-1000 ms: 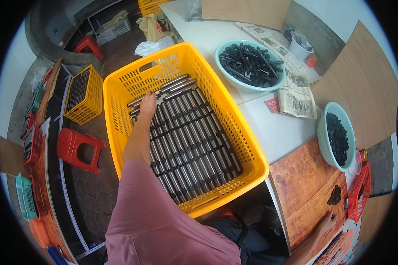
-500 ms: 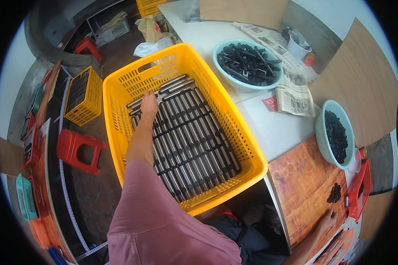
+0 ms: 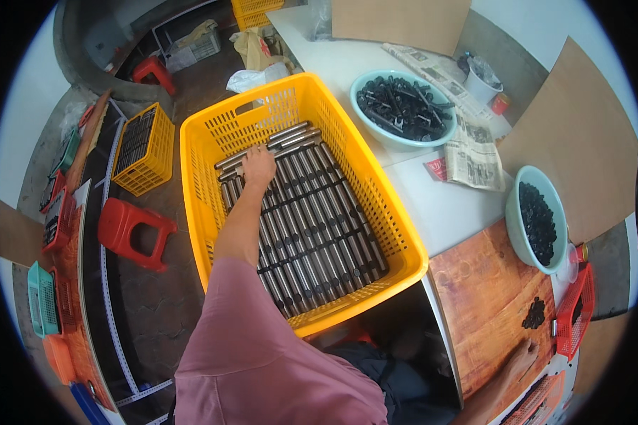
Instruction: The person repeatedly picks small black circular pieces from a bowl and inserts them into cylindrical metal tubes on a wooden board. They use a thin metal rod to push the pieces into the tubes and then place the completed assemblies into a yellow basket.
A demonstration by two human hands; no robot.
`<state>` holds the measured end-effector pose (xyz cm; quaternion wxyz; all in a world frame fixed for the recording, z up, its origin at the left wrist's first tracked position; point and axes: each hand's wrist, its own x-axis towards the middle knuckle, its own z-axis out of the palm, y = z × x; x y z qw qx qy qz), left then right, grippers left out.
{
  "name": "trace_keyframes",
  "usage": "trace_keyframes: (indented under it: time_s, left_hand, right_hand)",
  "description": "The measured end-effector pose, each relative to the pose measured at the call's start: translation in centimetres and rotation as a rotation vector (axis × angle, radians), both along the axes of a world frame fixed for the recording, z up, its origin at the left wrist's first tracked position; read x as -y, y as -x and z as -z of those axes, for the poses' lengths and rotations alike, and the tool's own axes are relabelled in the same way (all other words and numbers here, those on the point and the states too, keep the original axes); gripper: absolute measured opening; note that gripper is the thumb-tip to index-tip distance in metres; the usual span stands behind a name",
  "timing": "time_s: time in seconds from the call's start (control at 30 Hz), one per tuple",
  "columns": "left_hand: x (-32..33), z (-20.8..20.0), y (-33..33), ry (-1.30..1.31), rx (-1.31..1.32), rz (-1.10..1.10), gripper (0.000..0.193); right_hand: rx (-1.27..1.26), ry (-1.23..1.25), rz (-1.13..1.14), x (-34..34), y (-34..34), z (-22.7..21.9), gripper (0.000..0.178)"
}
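Note:
My left hand (image 3: 258, 167) reaches down into a large yellow plastic crate (image 3: 405, 230). Its fingers are closed around the end of a metal tube (image 3: 234, 161) that lies crosswise at the crate's far left. Beneath are rows of silver metal tubes with black fittings (image 3: 312, 219), lying side by side, and a few shorter-looking tubes (image 3: 290, 133) lie at a slant by the far wall. My right hand (image 3: 523, 356) rests on the wood-patterned tabletop (image 3: 475, 304), fingers stretched out and holding nothing. Just beyond it lies a small heap of black parts (image 3: 534, 312).
Two pale blue basins of black parts stand at the right: one basin (image 3: 404, 143) far, the other (image 3: 516, 219) nearer. Newspaper (image 3: 475, 157) lies between them. A red basket (image 3: 575, 312) sits at the right edge. Left are a red stool (image 3: 113, 227) and a filled yellow crate (image 3: 149, 173).
The view has shifted slightly, so the crate appears a little further right. My left hand stays over the crosswise tubes at the far left. My right hand has hardly moved.

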<state>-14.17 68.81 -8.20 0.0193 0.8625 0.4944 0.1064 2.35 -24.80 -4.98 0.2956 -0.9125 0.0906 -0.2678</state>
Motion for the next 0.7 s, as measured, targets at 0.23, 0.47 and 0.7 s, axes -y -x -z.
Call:
trace_keyframes:
  time_s: [0.23,0.47,0.7]
  left_hand:
    - [6.9,-6.4,-5.4,-0.233,0.343,0.237,0.027]
    - [22.5,-17.4,-10.1,-0.395,0.521,0.845,0.027]
    - [49.7,-18.9,-11.6,-0.335,0.601,1.966,0.038]
  right_hand:
    - [0.071,-0.275,0.006,-6.5,2.3,-3.9,0.018]
    - [0.105,-0.229,0.047,-7.1,2.2,-3.7,0.020]
    - [0.080,-0.381,0.081,-7.4,3.3,-4.4,0.017]
